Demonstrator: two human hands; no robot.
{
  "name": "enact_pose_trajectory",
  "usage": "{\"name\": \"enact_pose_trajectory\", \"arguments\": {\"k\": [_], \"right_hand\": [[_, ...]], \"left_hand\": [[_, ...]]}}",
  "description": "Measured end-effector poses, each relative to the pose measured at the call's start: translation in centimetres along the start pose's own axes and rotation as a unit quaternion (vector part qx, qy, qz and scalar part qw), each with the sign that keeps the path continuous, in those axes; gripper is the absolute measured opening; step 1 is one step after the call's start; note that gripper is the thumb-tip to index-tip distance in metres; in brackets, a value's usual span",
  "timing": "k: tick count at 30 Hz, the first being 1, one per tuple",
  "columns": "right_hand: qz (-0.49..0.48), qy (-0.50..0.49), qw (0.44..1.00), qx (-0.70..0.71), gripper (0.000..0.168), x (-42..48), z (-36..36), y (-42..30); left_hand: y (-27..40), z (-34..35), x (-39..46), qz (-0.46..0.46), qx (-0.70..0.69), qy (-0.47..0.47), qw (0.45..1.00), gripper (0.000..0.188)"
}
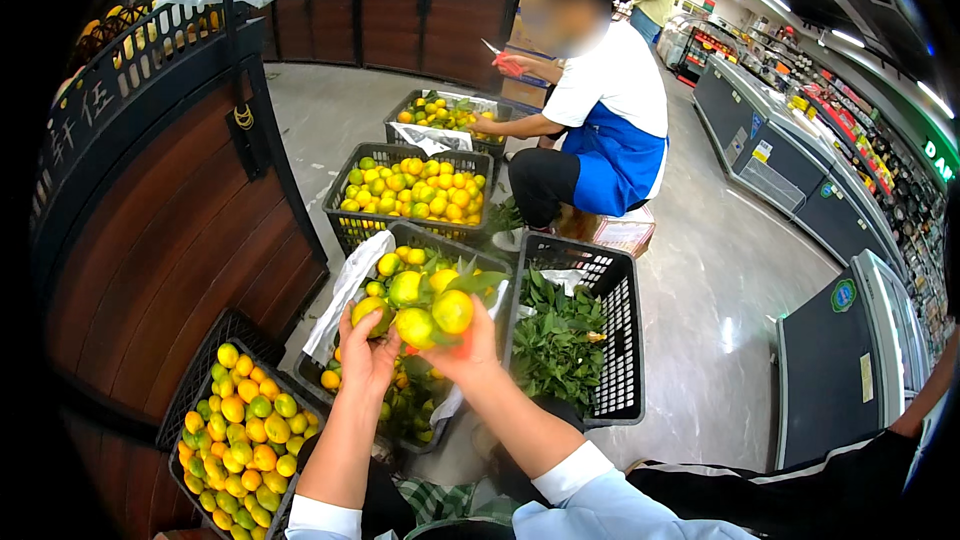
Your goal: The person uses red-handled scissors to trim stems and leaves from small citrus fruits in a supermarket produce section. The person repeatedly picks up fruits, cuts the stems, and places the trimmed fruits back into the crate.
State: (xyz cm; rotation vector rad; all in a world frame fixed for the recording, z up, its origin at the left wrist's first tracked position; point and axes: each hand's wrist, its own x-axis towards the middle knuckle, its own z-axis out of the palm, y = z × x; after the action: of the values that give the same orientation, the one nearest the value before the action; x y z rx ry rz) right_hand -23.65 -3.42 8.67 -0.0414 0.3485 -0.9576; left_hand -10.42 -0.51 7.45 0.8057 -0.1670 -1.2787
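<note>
My left hand (367,356) grips a yellow-green mandarin (370,313) at the left of a leafy cluster. The right hand (472,348) holds the cluster of mandarins (452,311), whose green leaves (480,282) stick out to the right. Something red (466,345), blurred, shows at the right hand's fingers; its shape is hard to make out. Both hands are above a black plastic crate (442,441) lined with white sheeting (346,288), with leafy mandarins in it. To the right is a second black crate (619,416) with a heap of cut leaves (559,337).
Crates of loose mandarins stand at lower left (240,442) and beyond my crate (416,191). Farther on, a seated co-worker (615,112) holds red-handled scissors (506,59) over another crate (486,146). A wooden display stand (180,255) flanks the left; chest freezers (780,142) line the right.
</note>
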Motion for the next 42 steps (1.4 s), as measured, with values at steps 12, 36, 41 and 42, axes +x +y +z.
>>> {"name": "enact_pose_trajectory", "arguments": {"k": [12, 36, 41, 42], "right_hand": [[0.006, -0.062, 0.998, -0.002, 0.048, 0.0, -1.1, -0.7], [-0.003, -0.032, 0.999, -0.041, 0.047, -0.8, -0.6, -1.0], [-0.006, -0.041, 0.998, -0.055, 0.044, -0.6, -1.1, -1.5], [-0.004, -0.040, 0.998, -0.049, 0.044, -0.2, -1.5, -1.4]], "left_hand": [[0.0, -0.5, -0.3, 0.014, 0.164, -0.114, 0.980, 0.045], [0.5, -1.2, -0.7, 0.045, 0.389, -0.112, 0.914, 0.036], [1.7, -1.5, -0.1, -0.094, 0.220, -0.110, 0.965, 0.028], [1.8, -1.7, 0.0, -0.100, 0.153, -0.075, 0.980, 0.026]]}}
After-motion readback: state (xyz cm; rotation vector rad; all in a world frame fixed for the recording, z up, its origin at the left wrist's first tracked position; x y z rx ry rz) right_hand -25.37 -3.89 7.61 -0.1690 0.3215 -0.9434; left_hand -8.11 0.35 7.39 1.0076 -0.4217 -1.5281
